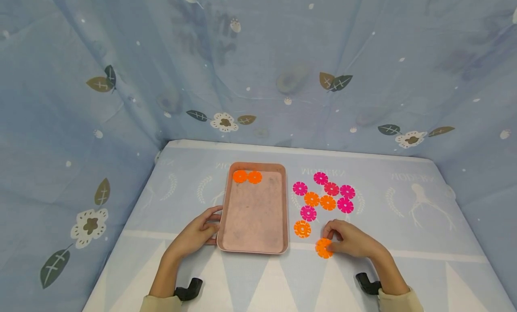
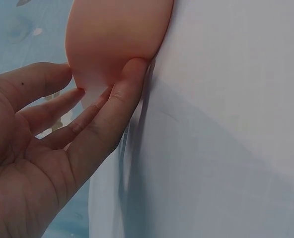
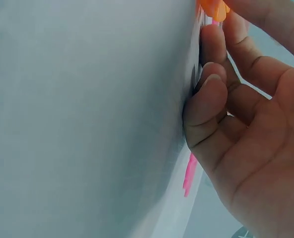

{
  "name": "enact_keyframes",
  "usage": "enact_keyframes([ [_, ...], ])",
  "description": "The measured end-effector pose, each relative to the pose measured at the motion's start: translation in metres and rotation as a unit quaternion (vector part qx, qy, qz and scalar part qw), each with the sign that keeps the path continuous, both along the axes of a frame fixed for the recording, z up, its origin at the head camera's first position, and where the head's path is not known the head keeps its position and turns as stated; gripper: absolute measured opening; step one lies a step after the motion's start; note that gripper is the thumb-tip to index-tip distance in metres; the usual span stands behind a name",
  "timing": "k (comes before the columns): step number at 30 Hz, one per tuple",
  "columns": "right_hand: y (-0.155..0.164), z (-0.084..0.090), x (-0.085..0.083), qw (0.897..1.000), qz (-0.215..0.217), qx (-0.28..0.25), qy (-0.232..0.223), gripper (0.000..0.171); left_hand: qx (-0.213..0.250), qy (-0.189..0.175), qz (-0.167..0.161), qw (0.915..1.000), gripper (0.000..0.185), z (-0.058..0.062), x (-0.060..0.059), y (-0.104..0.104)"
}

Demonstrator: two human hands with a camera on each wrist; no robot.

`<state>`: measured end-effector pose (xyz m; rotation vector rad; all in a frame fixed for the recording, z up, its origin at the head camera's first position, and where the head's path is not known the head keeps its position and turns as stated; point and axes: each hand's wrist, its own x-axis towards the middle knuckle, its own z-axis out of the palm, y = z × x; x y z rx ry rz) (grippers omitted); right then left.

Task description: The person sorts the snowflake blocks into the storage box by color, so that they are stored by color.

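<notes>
- Head view: soft, fairly bright, even light over the worktop [image 1: 404,240] and fabric wall [image 1: 258,56]; where it comes from cannot be told. The tray [image 1: 254,222] is slightly darker inside its 12 o'clock wall.
- The same view is wide-angled, mostly sharp; printed letters toward 2 o'clock look faint.
- Left wrist view: dimmer; a mild glow on the tray at 12 o'clock, a soft shadow running toward 6, blurred fabric at 10.
- Right wrist view: dull, bluish; a hazy shadow beside the hand [image 3: 266,134], the pink piece [image 3: 189,176] at 5 o'clock soft-edged.
</notes>
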<state>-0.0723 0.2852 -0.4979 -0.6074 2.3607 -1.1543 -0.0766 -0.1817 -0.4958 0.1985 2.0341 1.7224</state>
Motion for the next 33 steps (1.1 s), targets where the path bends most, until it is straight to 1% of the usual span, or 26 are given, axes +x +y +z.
enact_keyframes([
  [4, 0.0, 0.002, -0.003, 1.0, -0.006, 0.012, -0.019, 0.016, 0.001, 0.001, -0.001, 1.0, 0.054, -0.001, 0.0, 0.0],
  [8, 0.0, 0.001, -0.005, 0.999, -0.006, 0.015, -0.027, 0.013, 0.0, 0.002, 0.0, 1.0, 0.054, 0.0, 0.001, 0.0],
  [20, 0.002, -0.001, -0.007, 0.997, 0.0, -0.026, -0.066, 0.008, 0.002, 0.002, 0.003, 1.0, 0.054, -0.001, 0.001, 0.0],
  [25, 0.005, -0.001, -0.007, 0.995, 0.001, -0.048, -0.089, 0.006, -0.002, 0.004, 0.004, 1.0, 0.054, -0.001, 0.002, 0.0],
  [28, 0.006, 0.0, -0.008, 0.991, -0.015, -0.071, -0.112, 0.006, -0.001, 0.004, 0.004, 1.0, 0.054, 0.0, 0.002, 0.001],
  [33, 0.004, -0.002, -0.013, 0.98, -0.077, -0.113, -0.144, 0.015, -0.001, 0.004, 0.003, 1.0, 0.054, 0.0, 0.001, 0.001],
])
